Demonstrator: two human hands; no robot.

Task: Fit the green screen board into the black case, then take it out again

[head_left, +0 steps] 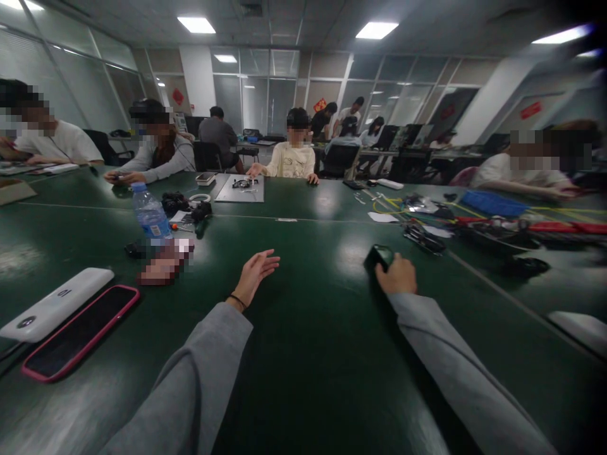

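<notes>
Holding what looked like a dark box (380, 255) ahead and leftward, on or above the table (327, 354), the right hand (398, 275) was nearer; the left hand (254, 275) was loose, empty.

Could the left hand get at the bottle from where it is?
Probably yes: the left hand looks empty, its fingers extended, and nothing tall shows between it and the bottle. A pink object lies by the bottle's foot, seemingly flat enough to reach over.
</notes>
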